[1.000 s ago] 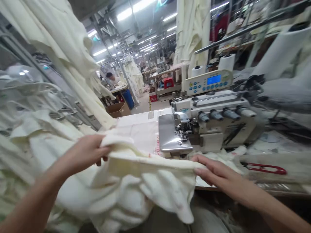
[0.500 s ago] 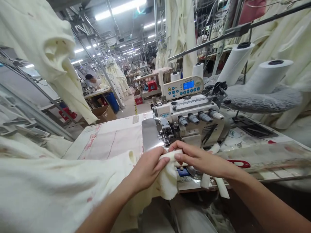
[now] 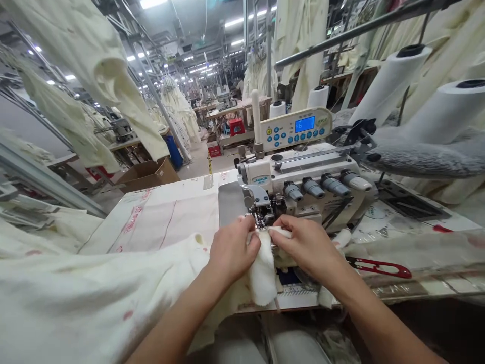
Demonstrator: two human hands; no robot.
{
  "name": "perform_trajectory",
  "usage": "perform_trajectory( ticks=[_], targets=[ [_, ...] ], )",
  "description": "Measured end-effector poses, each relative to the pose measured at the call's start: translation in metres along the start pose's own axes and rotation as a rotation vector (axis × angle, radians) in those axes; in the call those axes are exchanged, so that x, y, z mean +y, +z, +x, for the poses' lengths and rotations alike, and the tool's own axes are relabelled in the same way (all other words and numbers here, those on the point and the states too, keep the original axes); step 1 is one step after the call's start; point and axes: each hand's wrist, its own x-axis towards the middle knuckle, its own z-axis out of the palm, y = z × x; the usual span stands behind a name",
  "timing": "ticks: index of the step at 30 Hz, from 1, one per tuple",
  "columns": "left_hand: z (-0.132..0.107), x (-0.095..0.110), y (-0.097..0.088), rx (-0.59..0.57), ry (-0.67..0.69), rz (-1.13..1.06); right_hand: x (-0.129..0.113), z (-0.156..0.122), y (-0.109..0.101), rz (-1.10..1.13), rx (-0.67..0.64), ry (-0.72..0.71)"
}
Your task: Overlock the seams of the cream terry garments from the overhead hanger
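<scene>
My left hand [image 3: 233, 247] pinches the edge of a cream fabric piece [image 3: 263, 275] just in front of the needle area of an overlock sewing machine [image 3: 261, 202]. On the other side of the presser foot, my right hand [image 3: 303, 240] grips the same fabric edge between thumb and fingers. The edge lies at the machine's foot, and a short flap hangs down between my hands. To the left, a large cream cloth with pinkish spots [image 3: 129, 283] spreads over the table and under my left forearm. Whether it joins the gripped piece is hidden.
Red thread snips [image 3: 382, 268] lie right of my right forearm. White thread cones [image 3: 396, 76] stand behind the machine's control panel [image 3: 293, 130]. Cream garments [image 3: 125, 86] hang at upper left. A cardboard box [image 3: 149, 174] sits beyond the table [image 3: 151, 217].
Both hands have brought the fabric edge forward to the machine's foot. They have moved slightly apart, and the view has shifted closer to the machine.
</scene>
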Motion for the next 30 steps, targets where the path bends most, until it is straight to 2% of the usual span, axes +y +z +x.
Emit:
perform_trajectory(
  ticks=[8,17,24,25,28,29,30],
  targets=[
    [0.009,0.001,0.005,0.039,-0.015,0.083,0.009,-0.006,0.011,0.0,0.149,-0.082],
    [0.01,-0.003,0.005,0.062,-0.007,-0.066,0.009,-0.008,0.02,-0.077,0.243,-0.124],
    [0.011,-0.003,0.008,0.1,-0.012,-0.058,0.01,-0.01,0.031,-0.207,0.415,-0.177],
    [0.012,-0.003,0.008,0.105,-0.015,-0.055,0.012,-0.014,0.032,-0.214,0.469,-0.204],
    [0.012,-0.003,0.008,0.106,-0.028,-0.042,0.021,-0.034,0.033,-0.167,0.755,-0.303],
    [0.012,-0.004,0.007,0.103,-0.028,-0.039,0.024,-0.042,0.035,-0.112,0.769,-0.313],
    [0.012,-0.004,0.007,0.102,-0.026,-0.036,0.026,-0.048,0.038,-0.016,0.691,-0.286]
  ],
)
